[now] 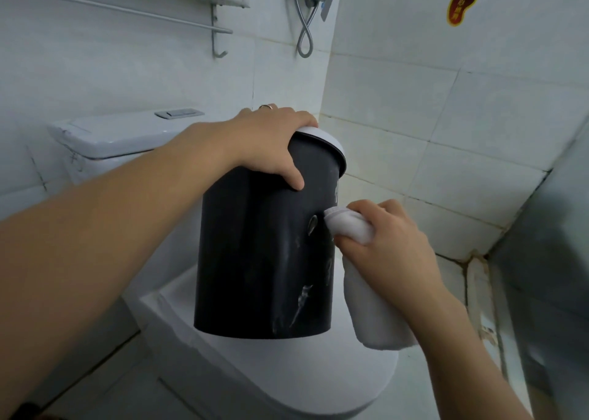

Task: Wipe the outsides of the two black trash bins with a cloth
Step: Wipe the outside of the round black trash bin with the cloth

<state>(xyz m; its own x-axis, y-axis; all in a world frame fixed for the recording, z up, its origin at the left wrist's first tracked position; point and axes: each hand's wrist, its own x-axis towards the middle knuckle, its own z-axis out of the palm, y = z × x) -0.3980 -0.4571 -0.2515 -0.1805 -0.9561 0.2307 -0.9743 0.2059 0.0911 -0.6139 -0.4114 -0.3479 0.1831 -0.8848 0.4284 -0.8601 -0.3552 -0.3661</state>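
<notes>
A black round trash bin (255,260) with a white lid rim stands on the closed toilet lid, its side streaked with pale marks. My left hand (271,139) grips the bin's top, fingers over the lid and thumb down the front wall. My right hand (389,238) holds a white cloth (350,225) bunched against the bin's right side; the rest of the cloth hangs down below my wrist. Only one bin is in view.
The white toilet (287,372) sits under the bin, its cistern (121,136) behind on the left. A metal towel rail and shelf (220,21) and a shower mixer with hose (307,12) hang on the tiled wall. A glass partition (548,276) stands at the right.
</notes>
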